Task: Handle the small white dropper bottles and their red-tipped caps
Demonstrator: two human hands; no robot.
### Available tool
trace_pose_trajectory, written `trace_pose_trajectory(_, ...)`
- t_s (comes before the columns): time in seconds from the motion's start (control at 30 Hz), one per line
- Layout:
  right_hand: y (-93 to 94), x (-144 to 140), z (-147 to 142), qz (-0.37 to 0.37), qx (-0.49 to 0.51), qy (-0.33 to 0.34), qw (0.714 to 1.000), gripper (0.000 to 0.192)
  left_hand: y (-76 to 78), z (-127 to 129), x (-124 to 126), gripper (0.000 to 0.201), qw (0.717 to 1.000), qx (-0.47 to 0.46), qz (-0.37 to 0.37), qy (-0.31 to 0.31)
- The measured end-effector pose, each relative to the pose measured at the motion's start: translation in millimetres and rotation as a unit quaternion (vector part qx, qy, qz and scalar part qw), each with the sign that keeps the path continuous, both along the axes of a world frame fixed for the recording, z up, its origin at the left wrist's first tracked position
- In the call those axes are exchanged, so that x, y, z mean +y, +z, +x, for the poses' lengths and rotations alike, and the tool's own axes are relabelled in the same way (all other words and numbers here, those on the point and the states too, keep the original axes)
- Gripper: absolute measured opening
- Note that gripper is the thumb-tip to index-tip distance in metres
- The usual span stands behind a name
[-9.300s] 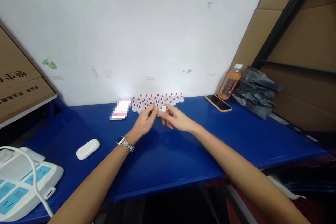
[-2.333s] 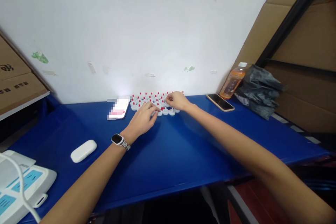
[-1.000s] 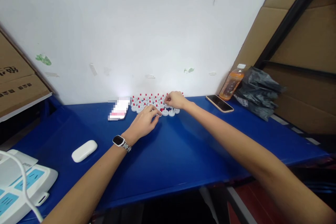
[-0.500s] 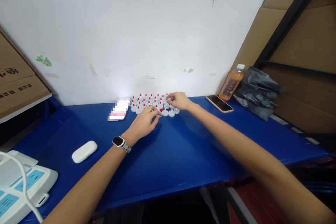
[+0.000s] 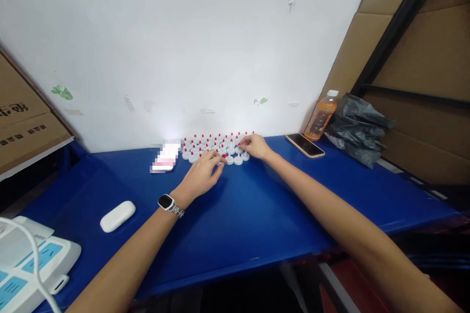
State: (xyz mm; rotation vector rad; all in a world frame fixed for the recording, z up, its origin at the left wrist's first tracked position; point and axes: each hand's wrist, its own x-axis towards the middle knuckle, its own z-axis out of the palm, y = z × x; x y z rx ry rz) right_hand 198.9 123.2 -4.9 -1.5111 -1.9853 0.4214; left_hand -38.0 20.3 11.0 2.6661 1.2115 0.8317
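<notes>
Rightward now, right hand (image 5: 256, 146) pinches a cap (image 5: 240, 148); left hand (image 5: 203, 173), fingers curled, touches caps (image 5: 205, 144).

Bright, even light; glare on wall (image 5: 172, 132); edges warped

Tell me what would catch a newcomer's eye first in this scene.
A cluster of small white caps with red tips stands at the back of the blue table against the white wall, with the left hand and right hand at its near edge. An orange drink bottle leans in the right corner beside a phone.
</notes>
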Motion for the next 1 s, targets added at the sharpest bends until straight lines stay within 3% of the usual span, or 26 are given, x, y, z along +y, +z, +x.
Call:
trace_pose_trajectory(0.13,8.9,-5.0,-0.5,0.08,0.053,-0.022,0.995,0.016,4.0,-1.3,-2.6,0.025,1.0,-0.015,0.002,0.01)
trace_pose_trajectory(0.23,14.4,-19.2,-2.0,0.134,0.178,-0.004,0.975,0.015,7.4,-3.0,-2.9,0.025,0.999,-0.037,0.002,0.02)
trace_pose_trajectory(0.3,15.7,-33.9,-6.1,0.093,0.287,0.048,0.952,0.018,9.4,-3.1,-3.4,0.025,0.998,-0.053,0.007,0.026)
trace_pose_trajectory(0.4,14.1,-61.3,-17.5,-0.026,0.403,0.116,0.908,0.026,11.3,-0.4,-6.1,0.024,0.996,-0.08,0.024,0.024)
trace_pose_trajectory(0.63,6.7,-109.8,-46.4,-0.214,0.405,0.234,0.858,0.039,9.3,12.3,-19.1,0.027,0.992,-0.121,0.003,-0.046)
trace_pose_trajectory(0.83,6.3,-116.3,-50.3,-0.299,0.494,0.231,0.783,0.03,0.8,18.5,-21.6,0.023,0.987,-0.133,-0.044,-0.079)
trace_pose_trajectory(1.0,12.1,-119.6,-49.9,-0.281,0.518,0.23,0.775,0.034,-4.1,23.7,-20.6,0.022,0.98,-0.169,-0.075,-0.076)
